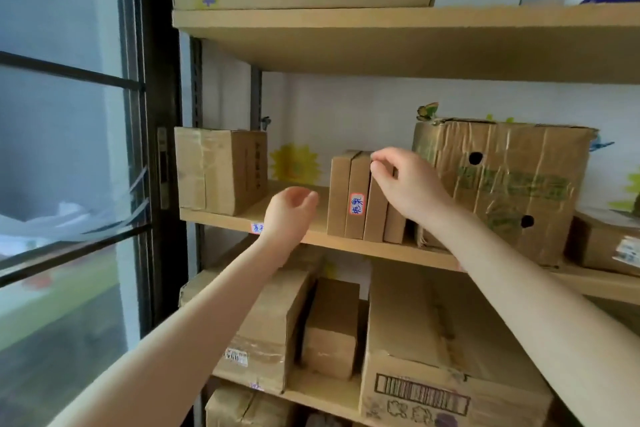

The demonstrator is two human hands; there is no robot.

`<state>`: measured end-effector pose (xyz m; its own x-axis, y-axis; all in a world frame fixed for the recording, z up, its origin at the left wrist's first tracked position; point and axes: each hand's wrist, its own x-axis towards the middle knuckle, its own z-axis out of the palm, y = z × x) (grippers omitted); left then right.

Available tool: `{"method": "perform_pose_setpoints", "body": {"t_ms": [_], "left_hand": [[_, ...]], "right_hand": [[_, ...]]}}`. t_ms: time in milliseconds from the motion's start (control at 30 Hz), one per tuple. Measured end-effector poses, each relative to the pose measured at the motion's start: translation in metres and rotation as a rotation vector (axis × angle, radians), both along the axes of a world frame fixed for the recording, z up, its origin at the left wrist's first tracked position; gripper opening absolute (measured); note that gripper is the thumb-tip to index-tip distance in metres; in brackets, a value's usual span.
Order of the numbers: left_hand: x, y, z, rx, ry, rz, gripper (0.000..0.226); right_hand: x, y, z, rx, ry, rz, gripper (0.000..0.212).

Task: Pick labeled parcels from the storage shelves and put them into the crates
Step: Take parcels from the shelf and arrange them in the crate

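Observation:
Several thin cardboard parcels stand upright in a row on the middle shelf (346,244). One of them, the labeled parcel (357,198), carries a small red-edged label with blue writing. My right hand (403,180) rests on the top corner of the parcel to the right of it (375,215), fingertips pinching its upper edge. My left hand (289,210) hovers in front of the shelf just left of the row, fingers curled and apart, holding nothing. No crate is in view.
A taped box (218,168) stands at the shelf's left end and a large worn box with holes (502,184) at the right. The lower shelf holds several cartons, one with a barcode (422,392). A window (69,149) lies to the left.

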<state>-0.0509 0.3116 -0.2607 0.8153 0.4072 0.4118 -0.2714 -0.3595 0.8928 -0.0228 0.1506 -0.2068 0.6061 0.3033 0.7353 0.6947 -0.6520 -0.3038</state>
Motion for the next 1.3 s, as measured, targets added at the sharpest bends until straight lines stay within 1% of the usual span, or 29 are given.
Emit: {"method": "perform_pose_setpoints", "body": {"t_ms": [67,133,200,267,300,367,433,533,600,700,800,867,933,1000,1067,1100,1167,1233,1300], "left_hand": [[0.025,0.006,0.016,0.021,-0.033,-0.012,0.036],[0.049,0.007,0.033,0.069,-0.077,-0.05,0.036],[0.069,0.005,0.046,0.198,-0.13,-0.093,0.036],[0.085,0.003,0.056,0.352,-0.159,-0.097,0.033],[0.09,0.004,0.059,0.42,-0.165,-0.093,0.032],[0.093,0.006,0.058,0.533,-0.174,-0.094,0.032],[0.092,0.013,0.053,0.551,-0.207,-0.093,0.031],[0.094,0.033,0.048,0.481,-0.261,-0.024,0.032],[0.095,0.052,0.045,0.432,-0.254,0.017,0.026],[0.092,0.079,0.036,0.283,-0.254,0.061,0.023],[0.077,0.107,0.028,0.158,-0.3,0.096,0.022],[0.062,0.124,0.023,0.099,-0.333,0.096,0.015],[0.045,0.139,0.016,-0.011,-0.365,0.04,0.01],[0.031,0.15,0.006,-0.138,-0.379,-0.043,0.01],[0.022,0.157,-0.004,-0.309,-0.33,-0.141,0.007],[0.019,0.161,-0.008,-0.395,-0.286,-0.184,0.01],[0.016,0.167,-0.015,-0.504,-0.191,-0.26,0.014],[0.016,0.17,-0.023,-0.507,-0.14,-0.306,0.012],[0.015,0.166,-0.033,-0.478,-0.131,-0.33,0.02]], "right_hand": [[0.026,0.013,0.01,-0.109,-0.044,-0.092,0.035],[0.048,0.025,0.018,-0.232,-0.042,-0.184,0.037],[0.062,0.032,0.021,-0.34,0.013,-0.248,0.039],[0.07,0.035,0.02,-0.388,0.01,-0.281,0.039],[0.072,0.035,0.019,-0.364,-0.018,-0.28,0.038],[0.072,0.032,0.017,-0.213,-0.096,-0.242,0.037],[0.069,0.03,0.014,-0.047,-0.176,-0.182,0.037],[0.064,0.033,0.005,0.055,-0.221,-0.143,0.037],[0.06,0.041,-0.002,0.089,-0.211,-0.147,0.035],[0.046,0.063,-0.008,0.166,-0.226,-0.148,0.034],[0.031,0.092,-0.018,0.236,-0.145,-0.114,0.028],[0.023,0.111,-0.027,0.278,-0.058,-0.106,0.028],[0.017,0.127,-0.037,0.333,0.029,-0.128,0.031],[0.013,0.14,-0.045,0.412,0.183,-0.136,0.039],[0.008,0.15,-0.05,0.546,0.398,-0.044,0.045],[0.006,0.153,-0.052,0.618,0.476,0.021,0.044],[0.0,0.155,-0.054,0.693,0.51,0.081,0.036],[-0.007,0.152,-0.055,0.711,0.483,0.085,0.037],[-0.017,0.145,-0.058,0.729,0.438,0.098,0.037]]}}
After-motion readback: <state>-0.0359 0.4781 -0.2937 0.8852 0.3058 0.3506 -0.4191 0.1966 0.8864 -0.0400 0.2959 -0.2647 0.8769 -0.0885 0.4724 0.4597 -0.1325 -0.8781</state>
